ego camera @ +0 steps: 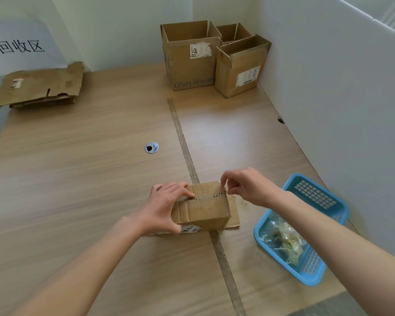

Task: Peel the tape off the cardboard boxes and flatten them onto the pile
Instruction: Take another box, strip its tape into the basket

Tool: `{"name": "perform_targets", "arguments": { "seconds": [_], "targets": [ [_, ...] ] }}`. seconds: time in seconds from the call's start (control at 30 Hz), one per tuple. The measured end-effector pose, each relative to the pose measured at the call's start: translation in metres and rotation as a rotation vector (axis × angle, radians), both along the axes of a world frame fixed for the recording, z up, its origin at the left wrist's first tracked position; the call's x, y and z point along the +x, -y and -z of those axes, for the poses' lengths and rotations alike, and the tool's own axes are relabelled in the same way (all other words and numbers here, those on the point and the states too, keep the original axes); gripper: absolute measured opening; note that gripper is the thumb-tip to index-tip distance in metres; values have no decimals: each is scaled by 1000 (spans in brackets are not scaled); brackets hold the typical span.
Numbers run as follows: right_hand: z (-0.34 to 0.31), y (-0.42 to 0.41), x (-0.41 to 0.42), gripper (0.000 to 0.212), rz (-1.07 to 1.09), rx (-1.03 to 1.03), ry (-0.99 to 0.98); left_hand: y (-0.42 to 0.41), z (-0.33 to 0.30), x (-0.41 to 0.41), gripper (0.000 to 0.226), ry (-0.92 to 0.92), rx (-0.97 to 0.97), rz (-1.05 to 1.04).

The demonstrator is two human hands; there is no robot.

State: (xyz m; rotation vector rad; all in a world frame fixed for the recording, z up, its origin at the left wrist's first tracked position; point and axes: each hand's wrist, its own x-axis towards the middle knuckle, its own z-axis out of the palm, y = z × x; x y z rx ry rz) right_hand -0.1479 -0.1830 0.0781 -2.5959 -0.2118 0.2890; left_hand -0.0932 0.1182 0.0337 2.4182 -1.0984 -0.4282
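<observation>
Far left, the pile of flattened cardboard (40, 84) waits under the wall sign. Centre, the left hand (167, 207) clamps the small taped box (203, 205) on the table (78, 167), fingers and thumb wrapped round its end. The right hand (244, 187) pinches the clear tape (224, 187) at the far corner. Pull too sharply and that tape may snap or strip cardboard. The blue basket (317, 195) holds tape scraps.

Soft, even daylight fills my view — bright, with a pale sheen on the table (214, 133) ahead and only faint shadows under my forearms. The wide lens bends the edges, and my near arms blur slightly.
</observation>
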Motion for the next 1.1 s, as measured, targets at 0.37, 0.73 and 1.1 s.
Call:
{"name": "perform_targets", "arguments": {
  "seconds": [0.37, 0.73, 1.1],
  "targets": [
    [13, -36, -24, 34, 138, -40, 78, 40, -8, -16, 136, 201, 354, 27],
    [3, -19, -20, 42, -23, -65, -97, 32, 0, -23, 123, 327, 204, 290],
    [21, -57, -27, 12, 559, 296, 71, 34, 2, -26, 125, 338, 231, 265]
  ]
}}
